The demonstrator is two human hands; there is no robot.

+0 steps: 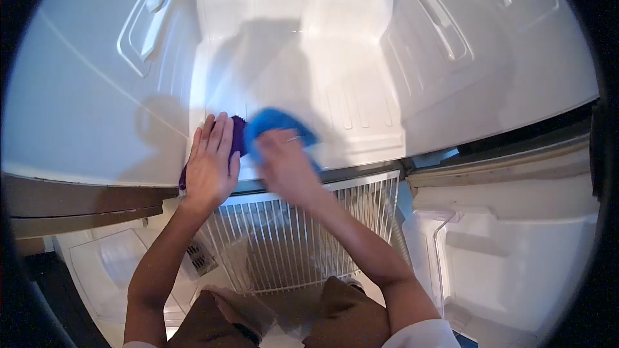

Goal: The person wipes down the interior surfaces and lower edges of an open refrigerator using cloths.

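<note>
My left hand (211, 167) lies with fingers stretched out over a purple cloth (238, 136), pressing it at the front left corner of the refrigerator's white inner floor (348, 106). More of the purple cloth shows past the wrist side of that hand. Just to the right, my right hand (282, 158) is blurred by motion, its fingers bent onto a blue cloth (274, 119). The blue cloth bunches around those fingers and touches the floor near the front edge. Part of it is hidden under the hand.
White side walls with moulded shelf rails (445, 26) rise on both sides. Below the front edge, a white wire rack (303, 232) stands tilted in front of my legs. An open door with clear bins (429, 245) is at the right, and another door panel (106, 258) at the left.
</note>
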